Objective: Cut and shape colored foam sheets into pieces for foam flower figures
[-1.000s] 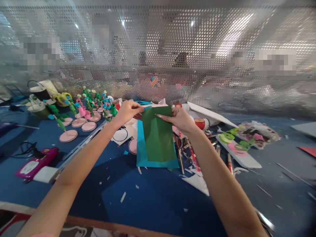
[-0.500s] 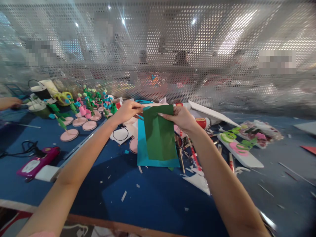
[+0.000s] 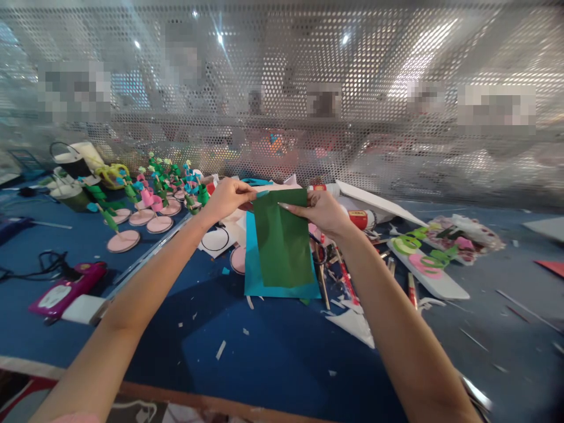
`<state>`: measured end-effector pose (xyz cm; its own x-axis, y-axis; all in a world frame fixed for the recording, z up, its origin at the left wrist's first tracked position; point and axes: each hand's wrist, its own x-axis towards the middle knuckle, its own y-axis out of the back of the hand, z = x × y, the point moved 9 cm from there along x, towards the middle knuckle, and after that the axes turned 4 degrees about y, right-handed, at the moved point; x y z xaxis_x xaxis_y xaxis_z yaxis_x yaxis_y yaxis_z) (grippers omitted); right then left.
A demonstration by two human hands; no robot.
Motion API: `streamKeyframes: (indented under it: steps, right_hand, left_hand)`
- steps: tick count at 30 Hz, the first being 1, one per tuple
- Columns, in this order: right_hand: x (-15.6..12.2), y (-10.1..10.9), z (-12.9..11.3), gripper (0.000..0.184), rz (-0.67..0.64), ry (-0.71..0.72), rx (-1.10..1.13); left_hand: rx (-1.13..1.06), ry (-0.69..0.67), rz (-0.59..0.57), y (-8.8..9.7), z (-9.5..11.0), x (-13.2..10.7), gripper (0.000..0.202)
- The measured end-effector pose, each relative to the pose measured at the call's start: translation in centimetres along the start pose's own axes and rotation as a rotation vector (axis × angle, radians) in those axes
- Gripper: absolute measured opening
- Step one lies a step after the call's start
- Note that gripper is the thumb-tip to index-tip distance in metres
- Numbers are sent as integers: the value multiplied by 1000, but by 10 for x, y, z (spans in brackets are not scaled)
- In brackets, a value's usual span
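Note:
A dark green paper sheet hangs upright above the blue table, held by its top edge. My left hand pinches its top left corner. My right hand pinches the top right corner, fingers closed on the edge. Behind the green sheet lies a teal paper sheet, flat on the table. Scissors lie just right of the sheets, partly hidden by my right forearm.
Paper flowers on pink round bases stand at the left. A pink glue gun with a black cord lies at the near left. Glue sticks, a white board with green and pink rings, and paper scraps lie at the right. A perforated metal screen closes the back.
The green sheet has shifted very slightly; both hands keep the same pinch on its top edge. A person's hand seen at the far left half a second ago is gone.

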<state>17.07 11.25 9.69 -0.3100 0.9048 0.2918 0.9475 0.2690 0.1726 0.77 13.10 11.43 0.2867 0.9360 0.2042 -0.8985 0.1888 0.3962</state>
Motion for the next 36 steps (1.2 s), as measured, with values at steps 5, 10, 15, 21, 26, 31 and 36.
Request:
streamKeyframes:
  steps: [5, 10, 15, 21, 26, 31, 36]
  right_hand:
    - [-1, 0, -3, 45, -15, 30, -49]
    - [-2, -1, -8, 42, -17, 54, -85]
    - [-2, -2, -7, 44, -23, 53, -86]
    - [0, -1, -4, 41, -30, 77, -99]
    - [-1, -2, -1, 41, -44, 51, -78]
    - [0, -1, -3, 38, -47, 76, -110]
    - [1, -2, -2, 42, -59, 72, -102]
  left_hand:
    - [2, 31, 11, -1, 4, -3, 14]
    - [6, 28, 27, 0, 6, -5, 14]
    - [44, -8, 51, 1, 9, -5, 16]
    - [49, 33, 68, 6, 9, -6, 18]
    - [-4, 86, -30, 0, 3, -5, 19]
    - [8, 99, -65, -2, 2, -5, 16]
    - [31, 83, -49, -1, 7, -7, 17]
